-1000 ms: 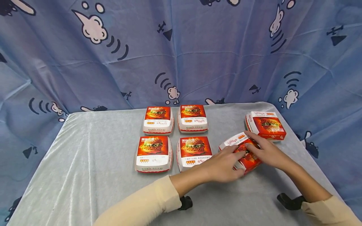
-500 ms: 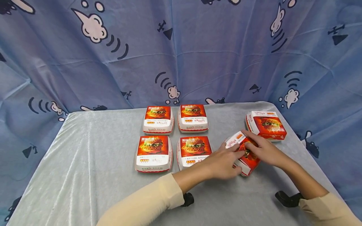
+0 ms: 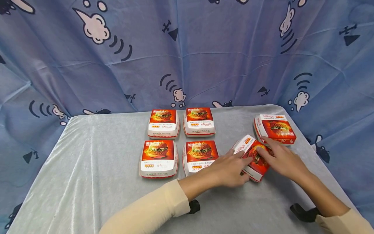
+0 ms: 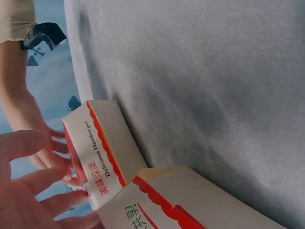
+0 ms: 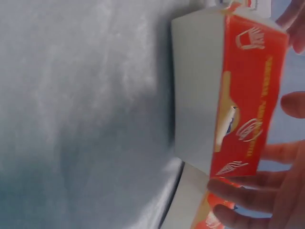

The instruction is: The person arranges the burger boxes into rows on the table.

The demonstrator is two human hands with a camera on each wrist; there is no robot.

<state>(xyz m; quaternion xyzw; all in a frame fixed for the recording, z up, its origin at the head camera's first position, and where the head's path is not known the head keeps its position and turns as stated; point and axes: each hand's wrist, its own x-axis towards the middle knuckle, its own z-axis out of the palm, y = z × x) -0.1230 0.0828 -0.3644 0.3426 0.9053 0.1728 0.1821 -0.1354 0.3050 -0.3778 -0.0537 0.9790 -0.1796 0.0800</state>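
A red and white burger box (image 3: 259,166) sits skewed on the cloth at the right, between both hands. My left hand (image 3: 229,170) lies along its left side, index finger reaching over the lid, the other fingers extended. My right hand (image 3: 283,160) is over its right side, fingers stretched toward the far corner and thumb above the printed burger. In the right wrist view, straight fingers (image 5: 248,195) lie beside the box's red side (image 5: 248,109). From the left wrist, the box (image 4: 102,143) shows its "Delicious Hamburger" side, with loosely spread fingers (image 4: 62,202) near it.
Two matching boxes (image 3: 163,120) (image 3: 199,118) stand behind two more (image 3: 159,159) (image 3: 201,151), left of the hands. Another box (image 3: 277,128) is close behind the right hand. A grey cloth (image 3: 96,156) covers the table; a patterned blue curtain (image 3: 146,74) hangs behind.
The box between my hands has turned counter-clockwise and shifted slightly right. My right hand has moved a little to the right, its fingers shifting off the lid's far corner; the other boxes stay put.
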